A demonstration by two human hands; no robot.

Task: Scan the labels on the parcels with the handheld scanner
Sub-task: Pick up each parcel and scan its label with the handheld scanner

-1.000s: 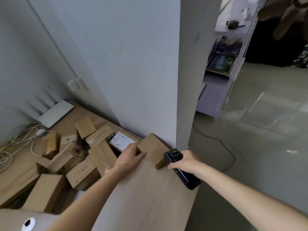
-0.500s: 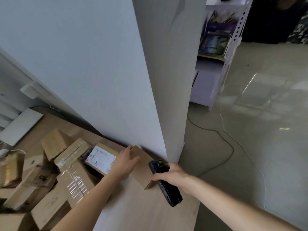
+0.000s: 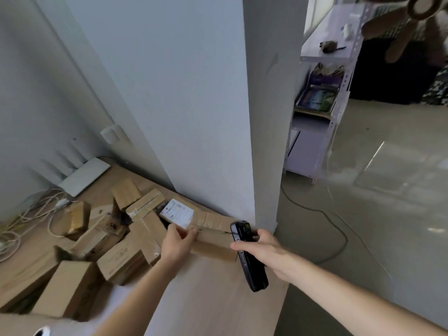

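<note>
A brown cardboard parcel [image 3: 213,241] lies on the wooden table [image 3: 206,299] by the wall's corner. My left hand [image 3: 178,243] grips its left end, fingers curled over the top edge. Just behind it a second parcel shows a white printed label [image 3: 177,212], face up. My right hand [image 3: 263,251] holds the black handheld scanner [image 3: 248,258], whose head sits right beside the right end of the gripped parcel. Several more brown parcels [image 3: 121,258] are heaped to the left.
A white wall corner [image 3: 252,141] rises directly behind the parcels. A white router [image 3: 84,175] and tangled white cables [image 3: 29,214] lie at the table's back left. Right of the table edge is tiled floor with a dark cable [image 3: 327,214] and a white shelf unit [image 3: 315,117].
My left hand shifted from resting on the parcel to gripping its left end and drew it toward me. The scanner stayed beside the parcel's right end. The camera view swung about.
</note>
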